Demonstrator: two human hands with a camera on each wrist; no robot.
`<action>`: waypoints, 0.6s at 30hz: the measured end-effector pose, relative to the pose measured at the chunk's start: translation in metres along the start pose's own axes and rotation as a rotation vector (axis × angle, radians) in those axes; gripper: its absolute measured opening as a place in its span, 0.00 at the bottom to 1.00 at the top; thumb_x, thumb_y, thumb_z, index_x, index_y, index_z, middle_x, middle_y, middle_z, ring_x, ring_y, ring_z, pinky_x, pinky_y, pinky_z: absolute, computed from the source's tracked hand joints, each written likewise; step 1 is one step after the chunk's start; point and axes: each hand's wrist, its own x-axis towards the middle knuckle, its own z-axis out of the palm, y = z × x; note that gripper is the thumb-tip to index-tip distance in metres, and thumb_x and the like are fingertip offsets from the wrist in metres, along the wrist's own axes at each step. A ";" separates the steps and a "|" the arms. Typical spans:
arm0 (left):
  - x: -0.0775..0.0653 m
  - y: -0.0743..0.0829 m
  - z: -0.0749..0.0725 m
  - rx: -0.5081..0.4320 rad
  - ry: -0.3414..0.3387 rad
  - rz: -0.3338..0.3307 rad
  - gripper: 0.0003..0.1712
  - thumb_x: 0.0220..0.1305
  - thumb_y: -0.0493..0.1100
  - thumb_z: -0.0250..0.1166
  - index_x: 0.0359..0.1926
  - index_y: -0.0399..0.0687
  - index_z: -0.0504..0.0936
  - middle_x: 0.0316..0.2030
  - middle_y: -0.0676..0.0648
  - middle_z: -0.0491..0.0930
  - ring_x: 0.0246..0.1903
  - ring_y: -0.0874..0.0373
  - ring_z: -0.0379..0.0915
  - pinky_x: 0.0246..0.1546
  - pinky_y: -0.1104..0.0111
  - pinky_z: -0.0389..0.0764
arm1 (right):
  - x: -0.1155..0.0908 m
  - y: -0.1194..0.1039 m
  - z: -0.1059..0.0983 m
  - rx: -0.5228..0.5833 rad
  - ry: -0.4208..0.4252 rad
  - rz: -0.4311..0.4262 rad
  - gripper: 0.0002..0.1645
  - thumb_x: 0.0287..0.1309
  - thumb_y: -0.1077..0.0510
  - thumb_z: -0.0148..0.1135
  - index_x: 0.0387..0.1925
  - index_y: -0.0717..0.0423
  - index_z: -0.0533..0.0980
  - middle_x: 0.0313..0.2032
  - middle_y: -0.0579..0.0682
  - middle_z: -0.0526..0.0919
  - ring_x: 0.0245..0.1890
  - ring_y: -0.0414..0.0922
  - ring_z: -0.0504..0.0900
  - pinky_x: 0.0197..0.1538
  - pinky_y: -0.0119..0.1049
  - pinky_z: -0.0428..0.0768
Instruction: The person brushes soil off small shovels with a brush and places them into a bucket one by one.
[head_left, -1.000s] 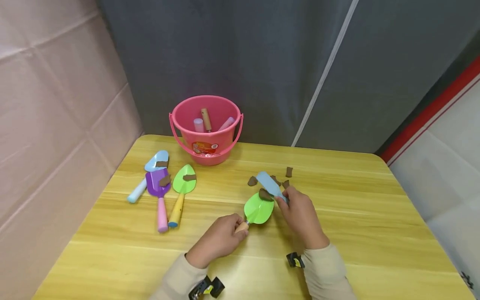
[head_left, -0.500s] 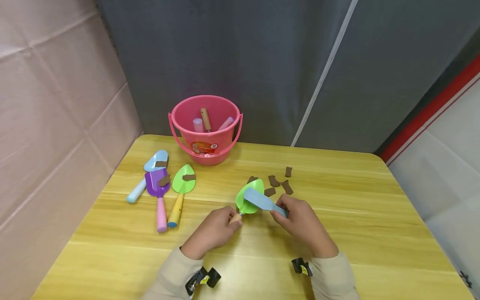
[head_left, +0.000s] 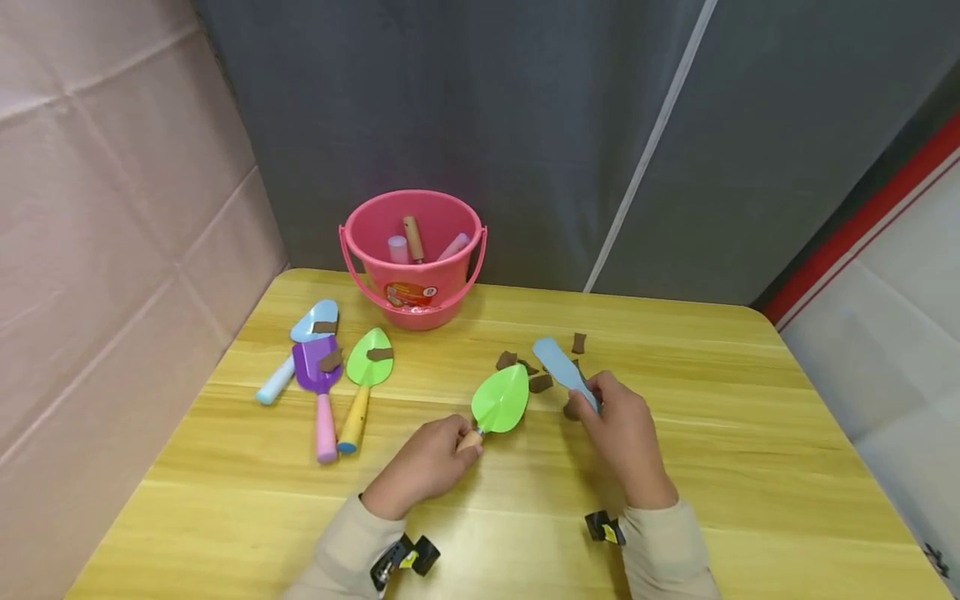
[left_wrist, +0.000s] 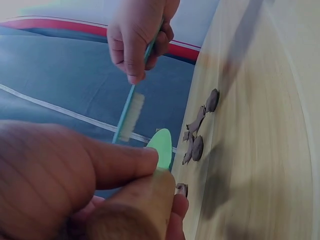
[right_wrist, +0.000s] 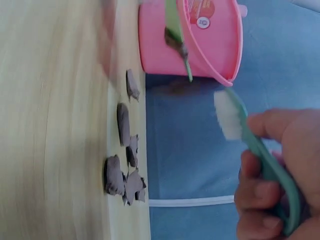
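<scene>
My left hand [head_left: 427,462] grips the wooden handle [left_wrist: 140,205] of a hand trowel with a green leaf-shaped blade [head_left: 501,402], raised above the table. In the right wrist view a brown lump [right_wrist: 176,42] shows against the blade; I cannot tell whether it rests on it. To the right, my right hand [head_left: 622,433] holds a light blue brush [head_left: 561,367] by its handle, apart from the trowel. White bristles [right_wrist: 227,115] show in the wrist views. Several brown clay-like pieces [head_left: 540,383] lie on the table around the brush and beyond the trowel; the right hand partly hides one.
A pink bucket [head_left: 412,292] with several handles sticking up inside stands at the back. At the left lie a blue trowel [head_left: 276,380], a purple shovel [head_left: 315,379] and a green trowel with a yellow handle [head_left: 354,421], each with a brown piece on its blade. A dark curtain [head_left: 480,125] hangs behind.
The trowel has shifted left, away from the brown pieces. The brush went from the trowel's tip to over its blade, then swung back right. The lump at the blade's tip no longer shows from above.
</scene>
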 end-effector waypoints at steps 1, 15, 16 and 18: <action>0.000 0.000 0.000 0.005 0.003 0.003 0.05 0.68 0.39 0.63 0.38 0.41 0.76 0.24 0.49 0.72 0.22 0.57 0.67 0.22 0.66 0.70 | -0.001 -0.001 0.000 0.011 -0.015 -0.020 0.09 0.63 0.57 0.67 0.36 0.58 0.76 0.23 0.48 0.75 0.18 0.41 0.66 0.20 0.34 0.65; 0.000 0.000 -0.001 0.034 0.046 0.066 0.06 0.66 0.38 0.65 0.36 0.41 0.76 0.30 0.47 0.70 0.30 0.55 0.66 0.30 0.63 0.70 | 0.000 -0.011 0.007 -0.033 -0.127 -0.106 0.10 0.60 0.57 0.70 0.34 0.55 0.76 0.22 0.43 0.73 0.20 0.41 0.67 0.25 0.36 0.68; 0.000 0.000 -0.001 0.034 0.043 0.064 0.06 0.66 0.38 0.65 0.36 0.41 0.76 0.30 0.47 0.70 0.29 0.55 0.66 0.30 0.63 0.70 | 0.001 -0.009 0.006 -0.046 -0.090 -0.086 0.10 0.60 0.57 0.70 0.35 0.56 0.76 0.22 0.44 0.73 0.20 0.42 0.68 0.25 0.36 0.68; 0.000 -0.001 -0.001 0.034 0.040 0.063 0.06 0.66 0.38 0.65 0.36 0.41 0.76 0.30 0.47 0.70 0.29 0.55 0.66 0.29 0.64 0.70 | 0.002 -0.006 0.004 -0.055 -0.012 -0.042 0.10 0.60 0.57 0.69 0.35 0.58 0.76 0.21 0.46 0.73 0.19 0.44 0.68 0.24 0.38 0.67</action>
